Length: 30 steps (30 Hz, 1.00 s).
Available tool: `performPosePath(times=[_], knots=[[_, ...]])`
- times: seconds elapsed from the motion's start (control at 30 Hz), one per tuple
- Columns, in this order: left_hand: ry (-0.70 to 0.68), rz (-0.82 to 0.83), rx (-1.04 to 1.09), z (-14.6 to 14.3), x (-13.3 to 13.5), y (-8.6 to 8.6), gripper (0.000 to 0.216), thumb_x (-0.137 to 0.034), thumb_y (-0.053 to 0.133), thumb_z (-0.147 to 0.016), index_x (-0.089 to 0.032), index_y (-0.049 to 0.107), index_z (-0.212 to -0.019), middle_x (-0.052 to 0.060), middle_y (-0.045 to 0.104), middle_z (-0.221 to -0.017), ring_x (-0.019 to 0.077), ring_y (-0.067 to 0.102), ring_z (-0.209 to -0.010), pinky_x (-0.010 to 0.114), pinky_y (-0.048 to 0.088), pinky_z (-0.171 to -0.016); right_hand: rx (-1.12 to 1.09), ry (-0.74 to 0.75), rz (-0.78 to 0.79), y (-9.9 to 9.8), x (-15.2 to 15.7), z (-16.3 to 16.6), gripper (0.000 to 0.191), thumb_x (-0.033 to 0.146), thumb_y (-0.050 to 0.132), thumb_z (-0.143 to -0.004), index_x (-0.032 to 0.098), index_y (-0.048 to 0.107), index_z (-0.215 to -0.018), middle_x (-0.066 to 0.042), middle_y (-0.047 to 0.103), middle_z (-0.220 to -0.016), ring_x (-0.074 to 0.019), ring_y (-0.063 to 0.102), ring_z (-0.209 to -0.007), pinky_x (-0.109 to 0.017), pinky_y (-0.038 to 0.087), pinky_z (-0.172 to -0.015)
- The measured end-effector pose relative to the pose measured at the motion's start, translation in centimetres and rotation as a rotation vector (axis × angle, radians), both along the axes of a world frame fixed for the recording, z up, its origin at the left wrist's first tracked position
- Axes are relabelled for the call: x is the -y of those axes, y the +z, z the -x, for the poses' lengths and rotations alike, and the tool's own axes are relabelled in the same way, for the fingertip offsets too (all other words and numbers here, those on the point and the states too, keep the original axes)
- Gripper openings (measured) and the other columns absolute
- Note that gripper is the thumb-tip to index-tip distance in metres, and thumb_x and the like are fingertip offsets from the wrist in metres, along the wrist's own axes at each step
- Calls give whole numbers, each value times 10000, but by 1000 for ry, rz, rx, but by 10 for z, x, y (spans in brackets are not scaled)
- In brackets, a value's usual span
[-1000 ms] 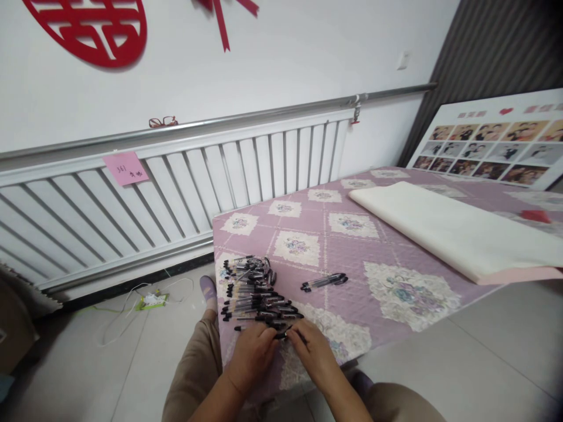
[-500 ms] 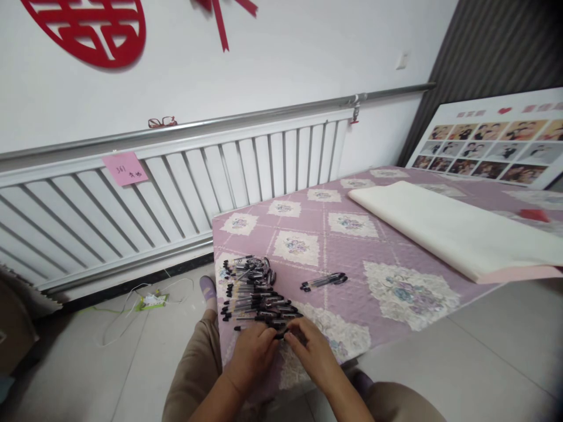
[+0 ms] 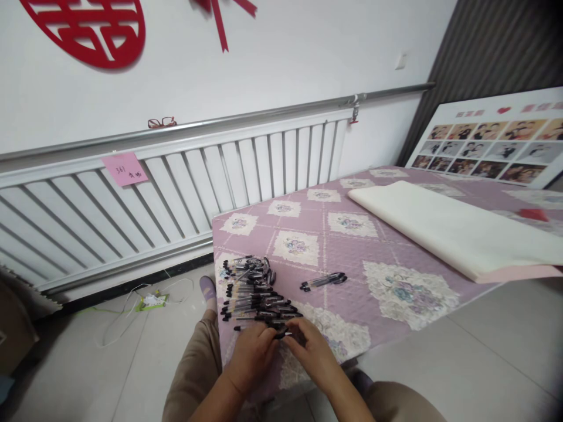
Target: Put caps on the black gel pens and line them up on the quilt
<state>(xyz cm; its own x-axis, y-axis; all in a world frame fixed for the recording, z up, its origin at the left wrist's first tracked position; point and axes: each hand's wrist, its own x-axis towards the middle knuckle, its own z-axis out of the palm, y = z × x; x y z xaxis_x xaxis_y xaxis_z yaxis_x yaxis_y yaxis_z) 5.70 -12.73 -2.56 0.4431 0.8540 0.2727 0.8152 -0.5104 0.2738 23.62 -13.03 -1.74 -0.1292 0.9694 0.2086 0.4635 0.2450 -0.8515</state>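
Note:
A pile of clear-barrelled pens with black caps (image 3: 255, 296) lies on the purple floral tablecloth (image 3: 303, 225), near the table's corner. Just below the pile, my left hand (image 3: 255, 349) is closed on a pen (image 3: 280, 334), whose dark end shows between my two hands. My right hand (image 3: 310, 346) is on the other side of that end, thumb and fingers curled close to it, with a small pale bit at the fingertips. Whether the right fingers grip the pen is hard to make out. A few more pens (image 3: 324, 282) lie together, apart from the pile.
A folded cream sheet (image 3: 448, 228) with a pink edge lies across the table's right side. Behind the table runs a white radiator (image 3: 264, 158) with a pink note (image 3: 125, 169). A power strip (image 3: 152, 302) with white cables lies on the floor. A photo board (image 3: 492, 138) leans at right.
My right fingers have shifted slightly at the pen's end, and a small pale bit now shows there. The pile and the separate pens have stayed put.

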Motion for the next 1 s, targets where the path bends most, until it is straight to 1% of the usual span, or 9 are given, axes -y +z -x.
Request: performPosePath(times=[0.03,0.1,0.17,0.27,0.43,0.63,0.8,0.9,1.0], knots=[[1,-2,-2,0,0,0,138,-197,476,-862,-207,613,-876,34,630,-827,178,583,-768,265,429,-664,34,-4,-9,1,0,1,108,292,553,-808,215,619,-845,-24,636,-821,-193,578,-801,-315,433,-741],[6,0,-6,0,0,0,138,-203,473,-865,-209,611,-869,33,628,-827,180,582,-773,268,428,-668,87,-4,-32,1,-1,2,176,317,509,-840,211,608,-739,-28,626,-770,-195,569,-780,-316,426,-720],[12,5,-5,0,0,-1,141,-208,468,-871,-209,609,-861,32,627,-827,179,583,-776,269,428,-674,82,-6,-40,2,-1,1,193,316,502,-840,211,603,-713,-28,628,-761,-194,572,-783,-315,428,-723],[16,23,17,0,-1,-1,150,-203,457,-876,-206,607,-867,32,630,-831,176,587,-784,268,432,-686,-38,-30,6,2,-1,-2,151,326,523,-813,215,621,-785,-21,647,-793,-187,591,-784,-303,452,-725],[29,53,76,1,-1,-1,162,-198,449,-879,-203,607,-911,41,639,-858,182,591,-815,281,440,-715,-246,-129,82,1,-3,-8,240,421,555,-788,212,636,-874,-32,670,-801,-186,612,-755,-287,485,-692],[87,-16,118,1,-1,0,151,-187,477,-851,-206,618,-903,50,645,-861,204,584,-843,319,444,-749,-340,-167,69,-4,-7,-11,313,496,557,-772,209,625,-878,-45,675,-798,-190,629,-760,-293,500,-710],[61,-56,106,1,-1,-3,151,-185,488,-838,-205,622,-906,54,644,-853,203,585,-830,321,450,-743,-244,-122,56,-4,-5,-9,243,419,562,-783,213,657,-870,-38,681,-806,-192,627,-764,-296,497,-713],[18,-61,99,2,-1,-4,202,-182,493,-836,-209,608,-1000,56,646,-885,201,586,-828,312,454,-730,-121,-38,-2,-4,-2,-4,167,325,556,-791,227,673,-860,-28,681,-845,-195,619,-812,-312,480,-759],[-31,-32,97,2,0,-4,244,-189,500,-843,-223,584,-1070,51,642,-923,195,587,-839,298,455,-722,-23,52,-43,-5,-1,2,162,248,540,-803,244,679,-885,-30,680,-891,-201,607,-883,-336,454,-818]])
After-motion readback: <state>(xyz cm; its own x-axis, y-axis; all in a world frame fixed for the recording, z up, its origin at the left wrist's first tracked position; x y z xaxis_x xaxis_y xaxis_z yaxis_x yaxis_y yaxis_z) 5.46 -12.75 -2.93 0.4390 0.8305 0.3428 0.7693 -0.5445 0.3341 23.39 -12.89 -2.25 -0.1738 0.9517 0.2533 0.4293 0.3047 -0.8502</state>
